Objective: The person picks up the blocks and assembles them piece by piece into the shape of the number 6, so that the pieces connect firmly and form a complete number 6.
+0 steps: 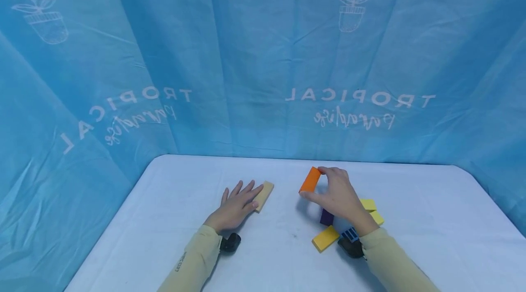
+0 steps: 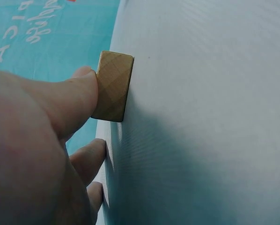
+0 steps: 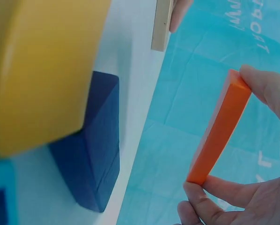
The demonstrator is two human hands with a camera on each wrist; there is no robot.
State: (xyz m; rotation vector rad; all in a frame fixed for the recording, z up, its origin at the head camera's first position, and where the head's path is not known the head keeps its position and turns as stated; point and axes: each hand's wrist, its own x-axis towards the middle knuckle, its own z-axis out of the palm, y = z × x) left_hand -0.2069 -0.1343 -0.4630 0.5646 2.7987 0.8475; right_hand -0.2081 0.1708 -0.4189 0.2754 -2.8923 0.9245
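Right hand (image 1: 339, 196) pinches oblong orange block (image 1: 310, 180); spread left hand (image 1: 233, 210) touches pale wooden block (image 1: 265, 196).

My head cam looks forward-down over the table (image 1: 279, 260) to the far curtain (image 1: 255, 64), while wrist cams, close in, face past my left hand (image 1: 235, 210) and right hand (image 1: 340, 195), both catching the pale block (image 1: 265, 195).

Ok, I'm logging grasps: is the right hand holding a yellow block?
No, the right hand holds the orange block by its two ends.
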